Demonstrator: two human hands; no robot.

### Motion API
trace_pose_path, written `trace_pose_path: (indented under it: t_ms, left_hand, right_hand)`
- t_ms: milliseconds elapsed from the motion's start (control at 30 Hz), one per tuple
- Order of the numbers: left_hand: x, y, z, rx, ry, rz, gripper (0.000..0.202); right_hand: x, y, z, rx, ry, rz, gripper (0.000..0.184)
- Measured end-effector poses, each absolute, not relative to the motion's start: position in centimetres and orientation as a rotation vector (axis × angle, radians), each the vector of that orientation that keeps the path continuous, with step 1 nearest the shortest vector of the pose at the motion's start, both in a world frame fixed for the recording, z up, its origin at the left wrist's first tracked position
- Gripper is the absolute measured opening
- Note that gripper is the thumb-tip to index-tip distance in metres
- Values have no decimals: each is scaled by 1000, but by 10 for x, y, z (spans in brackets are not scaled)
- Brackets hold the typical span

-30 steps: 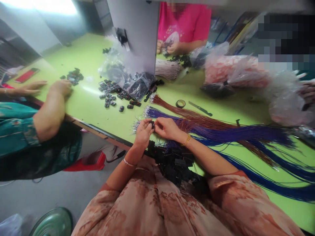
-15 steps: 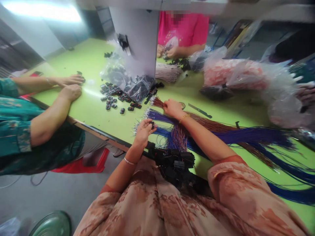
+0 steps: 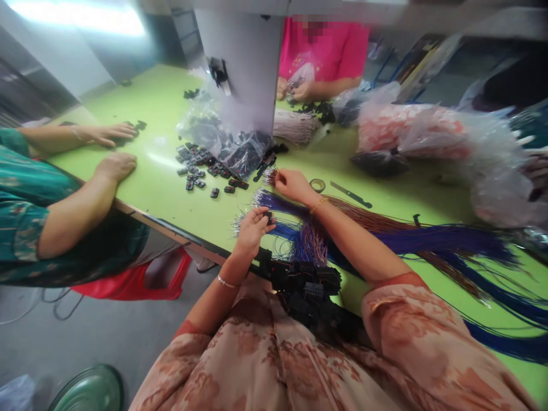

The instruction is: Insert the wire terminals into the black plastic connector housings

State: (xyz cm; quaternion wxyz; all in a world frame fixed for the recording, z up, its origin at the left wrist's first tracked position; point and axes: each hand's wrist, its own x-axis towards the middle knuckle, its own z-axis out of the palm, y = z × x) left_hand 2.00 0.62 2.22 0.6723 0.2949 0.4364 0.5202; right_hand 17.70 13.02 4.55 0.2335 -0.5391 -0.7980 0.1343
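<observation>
My left hand [image 3: 252,226] is closed on a small black connector [image 3: 268,217], held just above the green table's near edge [image 3: 171,225]. My right hand [image 3: 291,184] reaches forward and pinches the metal-tipped ends of the brown wire bundle [image 3: 363,216]. A purple wire bundle [image 3: 428,237] and a blue one [image 3: 492,297] lie beside it, running off to the right. A heap of black connectors with wires attached [image 3: 310,285] rests at the table edge against my lap.
Loose black connectors [image 3: 201,165] and a clear bag of them [image 3: 231,145] lie ahead by a grey post [image 3: 250,63]. A tape roll [image 3: 317,185] and a black tool [image 3: 350,194] sit further right. Plastic bags [image 3: 411,128] fill the back right. One person's arms [image 3: 85,194] rest at left; another in pink [image 3: 323,51] works opposite.
My right hand left the connector in my left hand and reached forward to the brown wire tips. The person at left brought both hands onto the table.
</observation>
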Motion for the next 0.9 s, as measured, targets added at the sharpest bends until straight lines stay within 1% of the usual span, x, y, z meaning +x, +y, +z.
trace_pose_path:
  t_ms: [167, 367, 567, 900]
  left_hand:
    - [20, 6, 19, 623, 942, 1197, 24]
    - [19, 7, 12, 566, 842, 1221, 21]
    - [21, 7, 14, 492, 805, 1203, 19]
    - [22, 8, 13, 494, 796, 1191, 18]
  right_hand:
    - [162, 110, 60, -1211, -2074, 649, 12]
    - [172, 59, 64, -1136, -1978, 873, 10]
    - [182, 33, 49, -1086, -1996, 745, 3]
    - [183, 28, 43, -1062, -2185, 386, 7]
